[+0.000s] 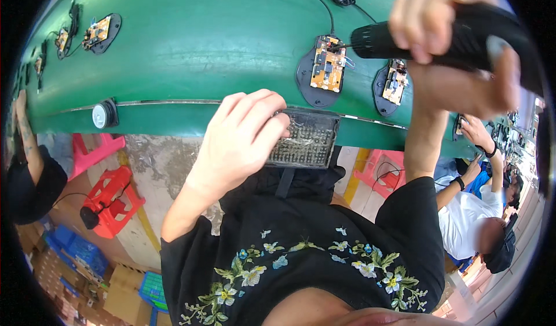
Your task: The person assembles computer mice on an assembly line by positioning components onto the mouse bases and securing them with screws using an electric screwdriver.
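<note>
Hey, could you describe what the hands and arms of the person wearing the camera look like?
The left hand and right hand are both ungloved, the right one blurred. The forearms are bare, with no watch or bracelet visible. Both arms emerge from the short black sleeves of a black top with colourful embroidered flowers across the chest.

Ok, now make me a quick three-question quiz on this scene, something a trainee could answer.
1. What does the right hand hold?
a) a stool
b) a black power screwdriver
c) a roll of tape

2. True or false: the left hand is at the dark tray by the near edge of the green table.

3. Short answer: what does the screwdriver's thin tip point at?

Key: 1. b; 2. true; 3. an orange circuit board on a black base.
</note>
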`<state>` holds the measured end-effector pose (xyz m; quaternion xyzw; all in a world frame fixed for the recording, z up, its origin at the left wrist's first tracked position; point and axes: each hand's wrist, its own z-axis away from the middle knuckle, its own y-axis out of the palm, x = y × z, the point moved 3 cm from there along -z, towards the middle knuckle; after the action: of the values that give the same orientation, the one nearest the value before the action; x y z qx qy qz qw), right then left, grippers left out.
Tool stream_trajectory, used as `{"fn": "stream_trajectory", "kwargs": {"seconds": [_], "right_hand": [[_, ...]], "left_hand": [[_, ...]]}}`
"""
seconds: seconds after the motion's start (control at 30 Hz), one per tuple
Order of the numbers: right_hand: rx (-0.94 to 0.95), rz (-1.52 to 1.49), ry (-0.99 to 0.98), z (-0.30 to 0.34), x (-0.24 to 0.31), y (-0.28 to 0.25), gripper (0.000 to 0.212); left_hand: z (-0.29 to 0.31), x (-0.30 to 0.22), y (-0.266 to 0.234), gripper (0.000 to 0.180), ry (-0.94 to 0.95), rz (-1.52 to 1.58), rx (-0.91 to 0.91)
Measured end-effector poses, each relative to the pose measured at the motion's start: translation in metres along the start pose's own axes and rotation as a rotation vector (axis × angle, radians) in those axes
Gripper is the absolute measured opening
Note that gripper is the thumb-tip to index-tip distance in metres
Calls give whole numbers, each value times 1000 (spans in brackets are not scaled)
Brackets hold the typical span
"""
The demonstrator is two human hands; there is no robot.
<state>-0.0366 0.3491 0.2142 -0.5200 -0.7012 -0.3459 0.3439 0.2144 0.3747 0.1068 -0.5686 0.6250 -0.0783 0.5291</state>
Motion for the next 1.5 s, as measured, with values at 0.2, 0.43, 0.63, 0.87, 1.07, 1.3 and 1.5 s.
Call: {"fn": "stream_trajectory", "kwargs": {"seconds": [0.2, 0.43, 0.63, 0.87, 1.07, 1.3, 1.5], "right_hand": [[200, -131, -87, 6, 32, 8, 17], [357, -304, -120, 17, 54, 17, 13], [522, -260, 51, 16, 37, 28, 31], [599, -247, 38, 16, 25, 27, 44], [632, -239, 35, 16, 27, 29, 59], [649, -215, 18, 13, 25, 30, 77], [504, -254, -22, 14, 20, 41, 75]], "left_hand": [[-7, 3, 1, 25, -82, 261, -142], [-14, 1, 13, 29, -67, 352, -117], [-11, -1, 19, 26, -146, 373, -141], [-16, -3, 19, 18, -160, 392, -151], [-18, -5, 17, 20, -200, 433, -135], [-19, 0, 19, 22, -222, 442, -109], [-17, 1, 13, 23, -207, 438, -81]]}}
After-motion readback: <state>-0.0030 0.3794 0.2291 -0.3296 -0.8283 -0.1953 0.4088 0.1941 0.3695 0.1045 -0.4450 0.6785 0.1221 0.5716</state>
